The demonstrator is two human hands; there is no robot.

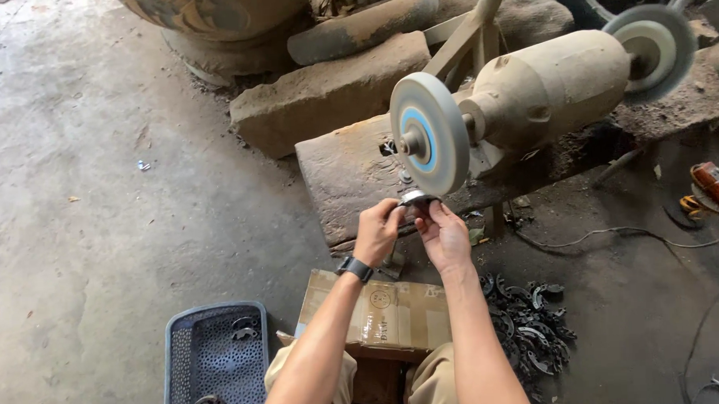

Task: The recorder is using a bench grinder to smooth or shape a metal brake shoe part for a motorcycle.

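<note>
Both my hands hold a small curved metal part [417, 198] up against the lower rim of a grey buffing wheel [430, 134]. My left hand [379, 231], with a black watch on its wrist, grips the part's left end. My right hand [443, 235] pinches the right end from below. The wheel sits on the left shaft of a dusty bench grinder motor [548, 88]; a second wheel [650, 47] is on the far right end.
A cardboard box [379, 314] lies in front of my knees. To its left is a blue perforated plastic basket [214, 365] with a few metal parts. A heap of dark metal parts [529, 325] lies right. Stone blocks [328, 91] and cables [615, 234] surround the grinder.
</note>
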